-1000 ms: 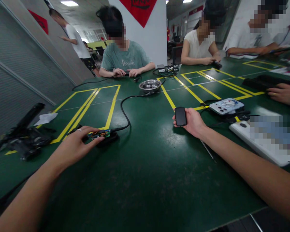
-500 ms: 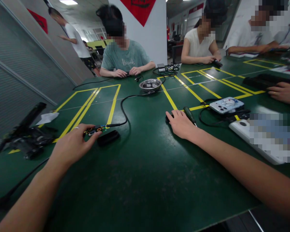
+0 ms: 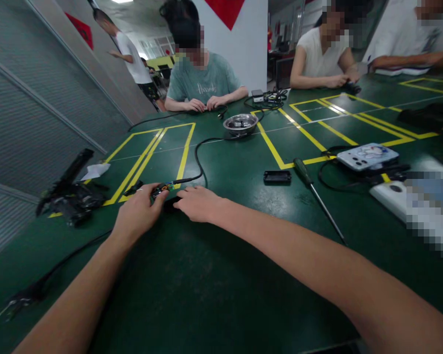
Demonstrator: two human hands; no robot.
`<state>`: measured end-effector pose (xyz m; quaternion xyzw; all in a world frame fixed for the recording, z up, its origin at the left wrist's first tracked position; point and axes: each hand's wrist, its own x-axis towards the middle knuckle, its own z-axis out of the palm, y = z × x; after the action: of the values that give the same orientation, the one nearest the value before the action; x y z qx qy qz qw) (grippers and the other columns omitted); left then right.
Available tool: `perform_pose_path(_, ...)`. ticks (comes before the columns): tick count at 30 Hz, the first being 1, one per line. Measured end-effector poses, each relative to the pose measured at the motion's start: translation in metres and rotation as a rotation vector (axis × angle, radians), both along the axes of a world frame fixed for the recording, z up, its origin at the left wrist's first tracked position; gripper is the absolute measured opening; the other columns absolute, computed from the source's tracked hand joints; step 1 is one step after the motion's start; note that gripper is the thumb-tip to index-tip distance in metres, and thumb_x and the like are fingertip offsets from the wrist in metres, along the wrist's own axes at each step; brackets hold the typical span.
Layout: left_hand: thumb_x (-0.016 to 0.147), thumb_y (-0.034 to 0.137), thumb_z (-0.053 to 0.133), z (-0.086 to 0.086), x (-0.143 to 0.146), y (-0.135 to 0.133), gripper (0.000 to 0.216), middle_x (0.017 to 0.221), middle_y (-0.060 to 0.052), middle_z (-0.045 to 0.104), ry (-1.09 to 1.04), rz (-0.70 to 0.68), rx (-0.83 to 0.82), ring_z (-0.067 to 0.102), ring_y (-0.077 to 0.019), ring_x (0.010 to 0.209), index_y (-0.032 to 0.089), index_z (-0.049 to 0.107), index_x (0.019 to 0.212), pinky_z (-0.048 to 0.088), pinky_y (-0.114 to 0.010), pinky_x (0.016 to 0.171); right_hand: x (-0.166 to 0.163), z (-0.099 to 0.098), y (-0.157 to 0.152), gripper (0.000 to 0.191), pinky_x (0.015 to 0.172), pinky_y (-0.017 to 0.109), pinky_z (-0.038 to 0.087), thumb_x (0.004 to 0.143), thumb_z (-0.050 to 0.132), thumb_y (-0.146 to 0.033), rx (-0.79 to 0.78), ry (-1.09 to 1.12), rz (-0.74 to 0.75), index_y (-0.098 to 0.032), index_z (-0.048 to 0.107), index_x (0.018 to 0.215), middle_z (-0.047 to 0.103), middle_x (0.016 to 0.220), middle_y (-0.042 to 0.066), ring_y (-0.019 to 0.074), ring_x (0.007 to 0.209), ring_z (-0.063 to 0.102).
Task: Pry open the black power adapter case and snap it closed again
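Observation:
My left hand (image 3: 139, 209) is closed on a small circuit board (image 3: 165, 189) with copper coils, wired to a black cable (image 3: 197, 152). Right beside it, my right hand (image 3: 197, 204) has its fingertips closed on a black plastic casing half (image 3: 171, 204), mostly hidden by the fingers. A second black casing half (image 3: 277, 177) lies hollow side up on the green table, to the right of my hands. Near that piece is a screwdriver (image 3: 319, 199) with a dark green handle.
A metal bowl (image 3: 240, 124) with small parts stands farther back. Black equipment (image 3: 68, 196) is at left, above a power plug (image 3: 20, 302). A phone (image 3: 367, 156) and a white device (image 3: 409, 206) lie at right. Co-workers sit across the table (image 3: 225, 275).
My right hand has let go of the casing half by the screwdriver and moved left to the one beside the circuit board. My left hand keeps the board. The view has shifted slightly.

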<state>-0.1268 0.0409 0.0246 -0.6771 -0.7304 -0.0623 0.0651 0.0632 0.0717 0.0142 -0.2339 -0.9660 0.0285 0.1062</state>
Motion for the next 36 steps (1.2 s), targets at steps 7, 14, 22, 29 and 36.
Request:
perform_pose_path(7, 0.096, 0.056, 0.029, -0.008, 0.014, -0.001, 0.057, 0.117, -0.015, 0.063, -0.029, -0.086, -0.051, 0.063, -0.0316, 0.101, 0.014, 0.046, 0.13, 0.048, -0.039, 0.083, 0.118, 0.002, -0.008, 0.031, 0.081, 0.042, 0.047, 0.09, 0.045, -0.016, -0.011, -0.011, -0.191, -0.013, 0.072, 0.105, 0.06, 0.115, 0.016, 0.0272, 0.1, 0.055)
perform_pose_path(14, 0.095, 0.054, 0.035, -0.012, 0.045, -0.01, 0.051, 0.112, -0.014, 0.064, -0.054, -0.243, -0.012, 0.064, -0.0298, 0.095, 0.016, 0.048, 0.126, 0.049, -0.039, 0.08, 0.188, 0.013, -0.066, 0.028, 0.092, 0.043, 0.044, 0.092, 0.048, -0.024, -0.126, 0.077, -0.153, -0.019, 0.073, 0.102, 0.059, 0.119, 0.012, 0.0229, 0.105, 0.055)
perform_pose_path(22, 0.095, 0.045, 0.043, 0.004, 0.102, -0.052, 0.039, 0.103, -0.009, 0.062, -0.185, -0.539, 0.023, 0.062, -0.0224, 0.085, 0.017, 0.046, 0.123, 0.05, -0.034, 0.074, 0.191, 0.01, -0.09, 0.029, 0.094, 0.042, 0.046, 0.09, 0.056, -0.04, -0.106, 0.307, -0.061, -0.015, 0.07, 0.097, 0.063, 0.117, 0.011, 0.0225, 0.108, 0.056)
perform_pose_path(29, 0.095, 0.036, 0.049, -0.002, 0.139, -0.071, 0.036, 0.118, -0.009, 0.058, -0.262, -0.826, -0.055, 0.058, -0.0225, 0.105, 0.021, 0.042, 0.126, 0.048, -0.039, 0.092, 0.201, 0.003, -0.078, 0.027, 0.09, 0.04, 0.047, 0.095, 0.048, -0.024, 0.015, 0.37, -0.109, -0.014, 0.062, 0.115, 0.065, 0.107, 0.011, 0.0204, 0.1, 0.057)
perform_pose_path(36, 0.091, 0.036, 0.057, -0.01, 0.131, -0.07, 0.054, 0.125, -0.01, 0.053, -0.31, -0.874, -0.179, 0.056, -0.022, 0.113, 0.022, 0.035, 0.139, 0.05, -0.039, 0.097, 0.2, -0.001, -0.085, 0.029, 0.079, 0.037, 0.048, 0.096, 0.045, -0.023, -0.067, 0.215, -0.171, -0.015, 0.065, 0.114, 0.061, 0.095, 0.01, 0.0192, 0.089, 0.055)
